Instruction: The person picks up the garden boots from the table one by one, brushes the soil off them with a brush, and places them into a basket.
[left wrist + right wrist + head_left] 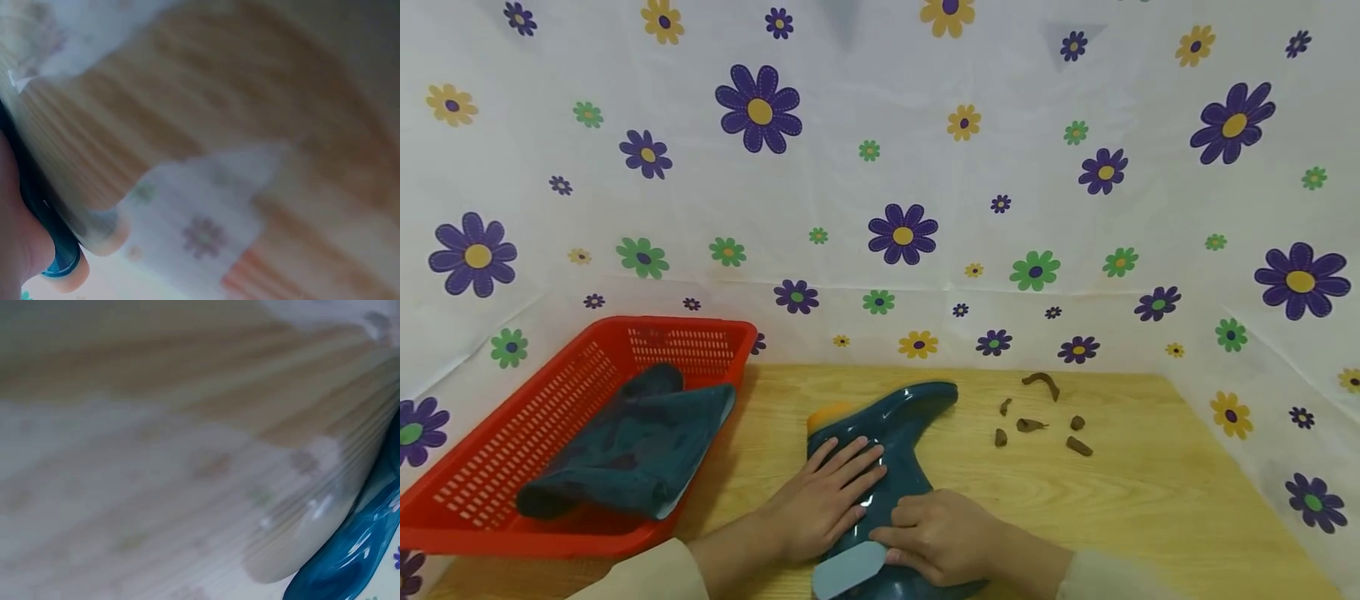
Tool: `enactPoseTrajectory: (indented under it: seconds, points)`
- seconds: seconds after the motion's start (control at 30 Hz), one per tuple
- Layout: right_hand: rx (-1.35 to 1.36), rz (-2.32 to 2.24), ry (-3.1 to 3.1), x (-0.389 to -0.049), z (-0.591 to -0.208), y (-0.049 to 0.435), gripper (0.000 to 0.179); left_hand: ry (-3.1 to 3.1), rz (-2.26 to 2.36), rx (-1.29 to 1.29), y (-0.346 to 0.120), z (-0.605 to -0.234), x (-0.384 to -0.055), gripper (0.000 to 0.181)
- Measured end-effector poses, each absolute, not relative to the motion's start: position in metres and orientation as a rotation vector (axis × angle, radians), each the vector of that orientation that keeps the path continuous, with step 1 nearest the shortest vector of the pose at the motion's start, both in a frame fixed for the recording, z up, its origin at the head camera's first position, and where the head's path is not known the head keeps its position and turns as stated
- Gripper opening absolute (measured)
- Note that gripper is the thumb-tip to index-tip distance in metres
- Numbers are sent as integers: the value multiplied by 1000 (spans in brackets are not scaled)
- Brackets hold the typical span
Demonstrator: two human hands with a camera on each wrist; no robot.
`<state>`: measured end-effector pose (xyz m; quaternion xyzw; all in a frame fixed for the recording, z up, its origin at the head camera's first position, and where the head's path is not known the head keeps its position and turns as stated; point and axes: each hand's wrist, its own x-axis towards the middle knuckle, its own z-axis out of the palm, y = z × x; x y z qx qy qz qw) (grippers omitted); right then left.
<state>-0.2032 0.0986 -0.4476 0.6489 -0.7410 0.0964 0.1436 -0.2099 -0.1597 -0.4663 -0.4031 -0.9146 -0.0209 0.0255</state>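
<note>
A glossy teal rubber boot (891,421) lies on its side on the wooden table, its toe toward the upper right and a yellow-orange heel at the upper left. My left hand (820,504) rests on the boot with fingers spread and nearly straight. Curled fingers of my right hand (943,533) pinch a light blue flat piece with rounded corners (850,571) over the boot's shaft; its exact kind is unclear. Part of the boot (64,253) shows beside my hand in the left wrist view. The right wrist view catches the boot (340,565) at its lower right.
A red plastic basket (591,546) stands at the left, holding a crumpled dark teal cloth (617,458). Several small brown lumps (1032,425) lie on the wood-grain table (1135,517) right of the boot. A flower-printed white sheet (850,192) rises behind and at both sides.
</note>
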Motion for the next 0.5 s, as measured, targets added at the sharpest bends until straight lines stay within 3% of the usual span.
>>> enactPoseTrajectory:
  seconds: [0.23,0.5]
  points:
    - [1891,272,-2136,-202,-447,92,28,-2786,-69,-1249,-160,-470,-209,55]
    - [1751,211,-2177,-214,-442,134,27,-2777,-60,-1249,-161,-470,-210,55]
